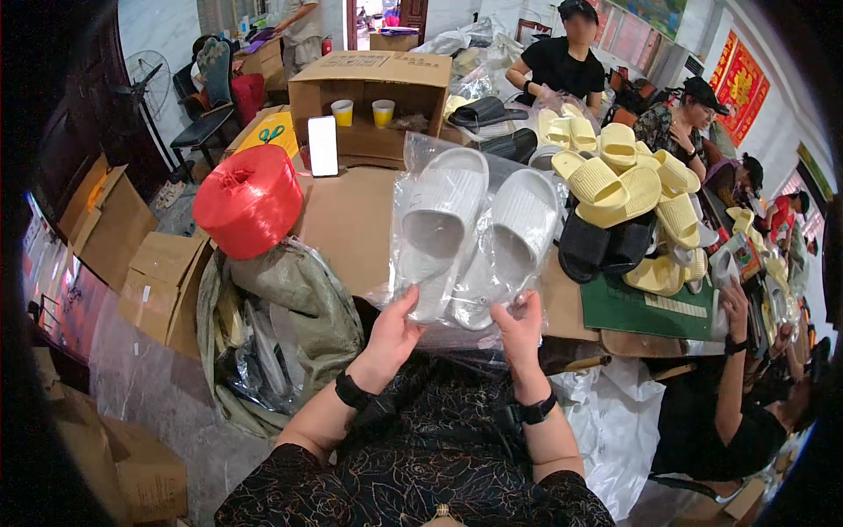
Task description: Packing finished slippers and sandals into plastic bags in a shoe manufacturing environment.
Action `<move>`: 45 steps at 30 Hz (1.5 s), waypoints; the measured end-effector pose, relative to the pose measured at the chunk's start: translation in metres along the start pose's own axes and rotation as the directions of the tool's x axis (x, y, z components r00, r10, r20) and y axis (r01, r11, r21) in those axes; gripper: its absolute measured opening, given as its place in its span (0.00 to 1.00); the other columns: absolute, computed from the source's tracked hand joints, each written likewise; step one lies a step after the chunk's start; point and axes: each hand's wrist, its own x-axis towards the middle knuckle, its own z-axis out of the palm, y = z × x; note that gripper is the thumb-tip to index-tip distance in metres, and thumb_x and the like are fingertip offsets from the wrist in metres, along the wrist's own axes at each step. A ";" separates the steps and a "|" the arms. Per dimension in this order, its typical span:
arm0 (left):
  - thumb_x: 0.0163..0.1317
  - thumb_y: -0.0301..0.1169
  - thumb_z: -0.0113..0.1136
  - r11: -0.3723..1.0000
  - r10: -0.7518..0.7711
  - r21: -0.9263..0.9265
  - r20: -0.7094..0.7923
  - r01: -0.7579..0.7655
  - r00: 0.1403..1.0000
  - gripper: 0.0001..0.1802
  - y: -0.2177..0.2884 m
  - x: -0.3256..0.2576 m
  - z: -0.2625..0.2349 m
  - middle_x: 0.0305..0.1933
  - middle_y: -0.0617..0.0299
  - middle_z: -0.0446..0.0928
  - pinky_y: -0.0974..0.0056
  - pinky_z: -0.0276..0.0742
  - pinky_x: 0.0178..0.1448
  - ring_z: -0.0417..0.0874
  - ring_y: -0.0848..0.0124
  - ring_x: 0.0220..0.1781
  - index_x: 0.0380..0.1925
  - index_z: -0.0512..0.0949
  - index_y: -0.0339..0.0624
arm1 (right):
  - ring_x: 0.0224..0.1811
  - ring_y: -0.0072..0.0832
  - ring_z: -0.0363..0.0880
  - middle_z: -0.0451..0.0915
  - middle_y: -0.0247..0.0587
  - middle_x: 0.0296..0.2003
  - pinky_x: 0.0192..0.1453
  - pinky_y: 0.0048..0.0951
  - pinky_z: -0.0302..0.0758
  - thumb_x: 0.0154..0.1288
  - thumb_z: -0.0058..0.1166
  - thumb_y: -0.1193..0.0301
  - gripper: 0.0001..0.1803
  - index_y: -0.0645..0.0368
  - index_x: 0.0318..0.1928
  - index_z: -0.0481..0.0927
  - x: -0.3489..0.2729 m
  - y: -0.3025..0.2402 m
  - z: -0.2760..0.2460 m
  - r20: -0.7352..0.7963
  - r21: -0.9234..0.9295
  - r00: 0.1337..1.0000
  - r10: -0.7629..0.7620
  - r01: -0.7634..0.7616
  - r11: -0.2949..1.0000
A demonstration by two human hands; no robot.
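Observation:
A pair of white slide slippers, the left slipper (pixel 450 189) and the right slipper (pixel 525 211), lies side by side inside a clear plastic bag (pixel 414 160). The toes point away from me. My left hand (pixel 394 335) closes on the bag near the left slipper's heel, thumb on top. At the other lower corner, my right hand (pixel 520 334) pinches the bag beside the right slipper's heel. Fingers under the bag are partly hidden. Bag and slippers are above the cardboard-covered table (pixel 351 220).
Yellow slippers (pixel 606 180) and black slippers (pixel 606 246) are heaped at right by a green mat (pixel 650 307). A red twine roll (pixel 248 200) tops a sack (pixel 299 299) at left. Behind stand a phone (pixel 323 147) and an open carton (pixel 369 75). Co-workers sit at right.

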 end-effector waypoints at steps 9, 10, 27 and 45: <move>0.74 0.36 0.49 0.997 0.061 0.044 0.173 -0.070 0.983 0.22 -0.019 -0.028 0.024 0.63 0.58 0.73 0.54 0.66 0.71 0.72 0.65 0.66 0.64 0.65 0.40 | 0.41 0.23 0.64 0.64 0.33 0.38 0.47 0.25 0.65 0.59 0.62 0.75 0.18 0.59 0.41 0.64 -0.019 0.001 0.033 0.025 -0.056 0.991 -0.135 0.136 0.989; 0.74 0.35 0.50 0.991 0.060 0.106 0.158 -0.078 0.986 0.21 -0.016 -0.028 0.020 0.62 0.58 0.73 0.55 0.68 0.69 0.74 0.66 0.64 0.63 0.66 0.40 | 0.42 0.23 0.64 0.66 0.34 0.39 0.48 0.25 0.66 0.59 0.64 0.75 0.19 0.59 0.42 0.65 -0.019 0.007 0.026 0.082 -0.163 0.991 -0.106 0.118 0.980; 0.54 0.28 0.67 0.083 0.548 0.887 -0.421 0.455 0.722 0.23 0.312 -0.326 -0.115 0.48 0.62 0.82 0.65 0.75 0.54 0.80 0.72 0.47 0.52 0.79 0.36 | 0.54 0.29 0.72 0.74 0.40 0.52 0.56 0.32 0.69 0.59 0.64 0.72 0.20 0.62 0.50 0.74 0.021 0.064 -0.068 0.223 -0.645 0.975 -0.012 0.157 0.748; 0.61 0.43 0.52 -0.680 0.116 0.638 -0.393 0.361 0.912 0.19 0.084 -0.008 -0.241 0.43 0.51 0.84 0.53 0.78 0.51 0.84 0.52 0.46 0.39 0.86 0.42 | 0.51 0.38 0.76 0.74 0.48 0.53 0.51 0.34 0.75 0.52 0.66 0.76 0.13 0.61 0.38 0.78 0.004 0.044 -0.044 0.286 -0.666 0.936 -0.206 0.349 0.659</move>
